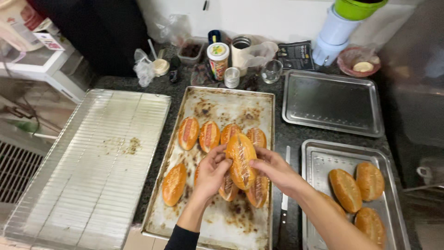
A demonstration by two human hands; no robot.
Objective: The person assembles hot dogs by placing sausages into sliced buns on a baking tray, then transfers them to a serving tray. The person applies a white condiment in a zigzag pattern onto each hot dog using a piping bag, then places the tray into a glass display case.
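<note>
From the head view, both hands meet over the stained baking tray (259,99) in the middle of the dark counter. The left hand (210,173) and the right hand (273,170) are closed around one golden split roll (240,159) — fingers pressed to either side of it, holding it tilted just above the tray. A filling shows in the slit along its top.

Behind the held roll, four more filled rolls (208,134) lie side by side on the tray, touching one another. One roll (174,184) sits alone near the tray's left edge, and others lie under the hands, partly hidden.

To the left a wire cooling rack (92,157) rests on the counter. To the right, a steel tray (319,159) holds plain rolls (356,185) — uncut, as far as I can see. A knife (284,203) lies between the two trays. Farther back stand an empty steel tray (330,102), a glass (271,70) and a lidded canister (218,58).
</note>
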